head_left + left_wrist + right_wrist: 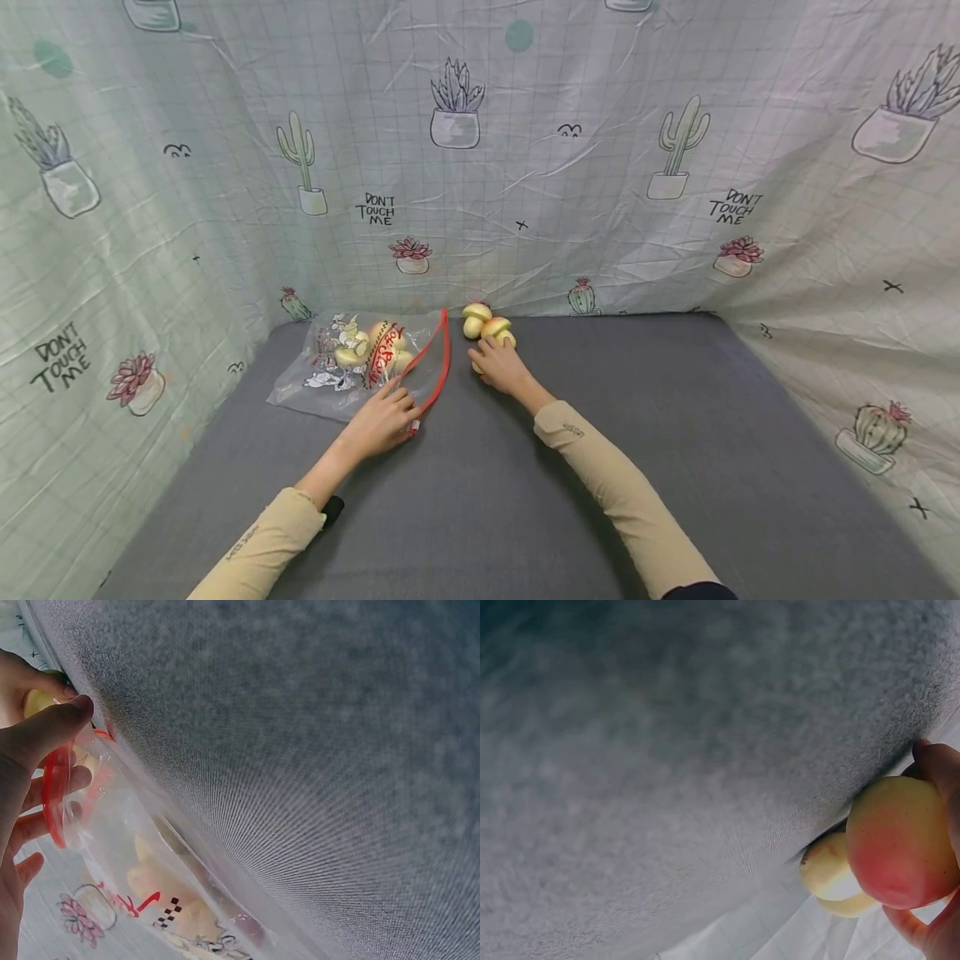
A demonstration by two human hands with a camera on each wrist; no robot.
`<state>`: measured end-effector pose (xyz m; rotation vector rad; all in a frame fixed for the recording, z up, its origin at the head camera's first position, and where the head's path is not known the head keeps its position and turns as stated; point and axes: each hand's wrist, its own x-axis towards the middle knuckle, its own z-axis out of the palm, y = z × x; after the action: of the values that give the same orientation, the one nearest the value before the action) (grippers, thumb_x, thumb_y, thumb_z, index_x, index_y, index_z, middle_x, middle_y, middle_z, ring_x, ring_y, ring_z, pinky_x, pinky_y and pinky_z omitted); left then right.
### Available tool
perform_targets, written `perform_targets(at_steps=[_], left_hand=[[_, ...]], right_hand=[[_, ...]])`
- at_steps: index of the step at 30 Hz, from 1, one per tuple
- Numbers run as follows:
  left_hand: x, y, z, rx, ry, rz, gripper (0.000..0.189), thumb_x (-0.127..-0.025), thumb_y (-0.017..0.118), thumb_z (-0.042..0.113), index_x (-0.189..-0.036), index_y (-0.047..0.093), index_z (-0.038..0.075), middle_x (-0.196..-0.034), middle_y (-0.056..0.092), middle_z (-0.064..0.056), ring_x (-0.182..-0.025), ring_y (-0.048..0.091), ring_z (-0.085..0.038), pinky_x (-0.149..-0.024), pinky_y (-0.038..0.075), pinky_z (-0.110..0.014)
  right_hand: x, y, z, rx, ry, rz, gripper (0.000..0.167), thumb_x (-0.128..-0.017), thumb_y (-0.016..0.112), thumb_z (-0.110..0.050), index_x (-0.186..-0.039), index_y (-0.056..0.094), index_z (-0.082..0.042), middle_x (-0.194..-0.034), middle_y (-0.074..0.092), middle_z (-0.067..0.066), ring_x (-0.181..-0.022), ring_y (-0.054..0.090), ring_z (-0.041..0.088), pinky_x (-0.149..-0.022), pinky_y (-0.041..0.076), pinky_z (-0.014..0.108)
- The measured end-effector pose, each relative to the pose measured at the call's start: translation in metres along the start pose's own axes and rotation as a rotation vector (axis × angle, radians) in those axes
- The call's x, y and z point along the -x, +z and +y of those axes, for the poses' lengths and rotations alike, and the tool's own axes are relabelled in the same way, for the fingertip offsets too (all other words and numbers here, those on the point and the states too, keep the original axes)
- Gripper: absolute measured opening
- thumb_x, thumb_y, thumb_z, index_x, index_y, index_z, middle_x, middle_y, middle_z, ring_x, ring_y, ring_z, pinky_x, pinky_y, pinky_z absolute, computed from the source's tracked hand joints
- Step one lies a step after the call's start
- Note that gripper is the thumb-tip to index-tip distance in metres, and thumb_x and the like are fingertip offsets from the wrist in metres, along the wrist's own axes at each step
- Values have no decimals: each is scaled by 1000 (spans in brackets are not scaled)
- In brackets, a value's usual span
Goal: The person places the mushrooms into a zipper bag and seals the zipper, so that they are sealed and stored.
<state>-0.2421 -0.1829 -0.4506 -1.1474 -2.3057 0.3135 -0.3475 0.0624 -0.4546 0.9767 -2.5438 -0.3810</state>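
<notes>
A clear plastic zip bag (pixel 296 388) with a red zip edge (pixel 446 358) and printed cartoon figures lies at the back left. Several yellow mushroom-shaped pieces (pixel 351 357) show through its plastic. My left hand (pixel 381 420) grips the bag's mouth, thumb on one side of the red edge and fingers on the other. Right of the bag, my right hand (pixel 501 365) holds a yellow mushroom-shaped piece with a red blush (pixel 900 847), thumb and fingers around it. Close beyond are more such pieces, one with its stem visible (pixel 476 319); the hand partly hides this cluster.
The grey cloth-covered table (pixel 675 433) spreads in front of and to the right of both hands. A hanging curtain (pixel 510 183) printed with potted cacti borders its back and sides. The loose pieces sit near the table's back edge.
</notes>
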Motion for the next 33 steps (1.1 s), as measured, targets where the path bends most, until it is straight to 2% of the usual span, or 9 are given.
perform_targets(at_steps=[9,17,24,33], left_hand=[[0,2,1,-28,19,10,25,-67,73,30,-87,63,17,-82,58,-2,-86,54,-21,-96,37,-45],[0,4,0,-3,14,34,25,-66,74,27,-83,59,15,-86,58,-5,-89,54,-23,-95,38,-44],[-1,4,-1,4,48,116,28,-63,75,26,-80,57,15,-83,56,-6,-85,52,-24,-92,38,-44],[-1,3,2,-11,21,37,24,-67,74,26,-83,59,17,-84,57,-4,-87,54,-23,-95,38,-44]], right_hand=[[4,5,3,-9,15,67,42,-76,67,-37,-107,49,-15,-108,48,4,-105,45,22,-79,44,43],[8,3,2,-26,17,103,41,-77,65,-38,-106,53,-13,-109,49,6,-104,45,25,-80,43,45],[12,-1,7,-57,13,121,43,-76,66,-40,-107,51,-14,-106,49,7,-101,45,25,-76,41,40],[19,-6,6,-67,6,145,43,-76,64,-41,-106,49,-13,-105,49,6,-98,45,23,-69,41,40]])
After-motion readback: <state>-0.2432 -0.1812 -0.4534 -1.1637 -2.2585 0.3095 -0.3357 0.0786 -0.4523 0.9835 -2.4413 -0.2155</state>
